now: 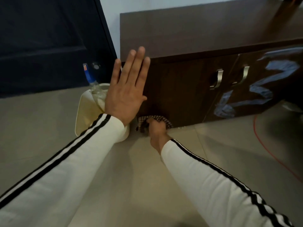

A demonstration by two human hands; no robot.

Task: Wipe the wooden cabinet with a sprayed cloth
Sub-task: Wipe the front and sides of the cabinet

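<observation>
the right hand (156, 128) grips a checked cloth (155, 119) low in the middle of the frame, pressing it against the bottom of the wooden cabinet (180, 89) near the floor (49, 122). the left hand (127, 89) lies flat with straight fingers at the cabinet's left corner, holding nothing. behind it, left of centre, a spray bottle (91, 82) stands in a cream bin (85, 112).

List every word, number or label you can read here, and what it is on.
No text is readable.
Bottle: the small orange patch on its blue top is too blurred to read.
Cabinet doors: the pale blue streaks form no letters that I can make out.
</observation>
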